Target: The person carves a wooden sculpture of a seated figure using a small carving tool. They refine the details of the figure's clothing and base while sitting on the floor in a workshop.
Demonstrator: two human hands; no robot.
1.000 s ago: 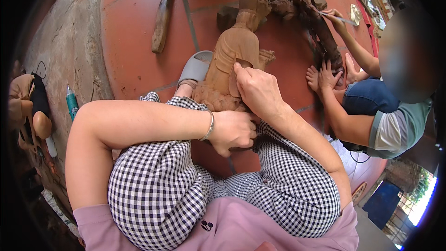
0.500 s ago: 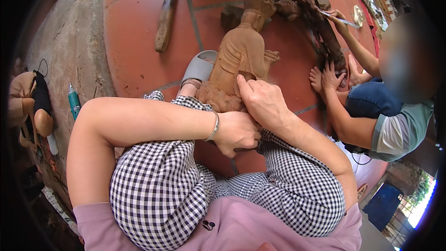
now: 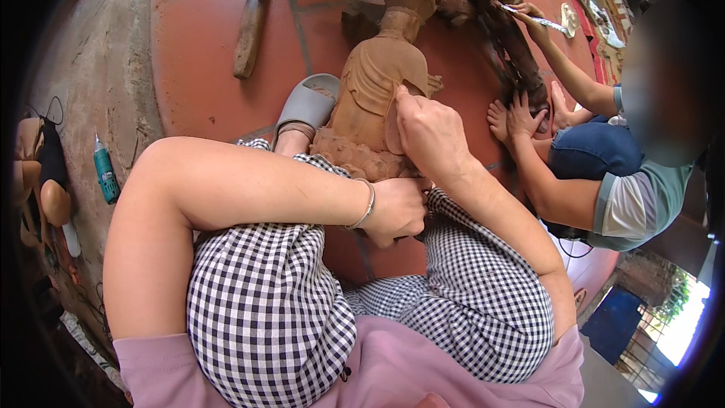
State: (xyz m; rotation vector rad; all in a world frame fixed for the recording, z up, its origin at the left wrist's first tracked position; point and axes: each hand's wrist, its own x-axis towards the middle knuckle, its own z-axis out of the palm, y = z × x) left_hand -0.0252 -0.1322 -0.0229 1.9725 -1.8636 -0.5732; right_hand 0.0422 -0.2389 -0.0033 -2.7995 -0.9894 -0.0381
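A brown carved statue (image 3: 374, 79) of a robed, seated figure stands on the tiled floor in front of me, its lumpy carved base (image 3: 351, 153) close to my knees. My right hand (image 3: 434, 132) is closed, its fingertips pressed together against the robe's right side. Whatever those fingers pinch is too small to make out. Below it my left hand (image 3: 396, 210), with a silver bracelet at the wrist, is curled into a fist beside the base. A dark bit shows under its fingers, but what it grips is hidden.
At right a co-worker crouches, one hand (image 3: 532, 19) holding a thin white stick against a dark carved wood piece (image 3: 513, 49). A wooden mallet-like bar (image 3: 253, 26) lies far left. A teal rotary tool (image 3: 104, 170) rests on the concrete ledge (image 3: 113, 68). My grey sandal (image 3: 306, 102) is beside the statue.
The view has shifted slightly. My right hand has turned, its extended index finger now drawn in with the others, slightly higher along the statue's side. My left hand stays closed by the base.
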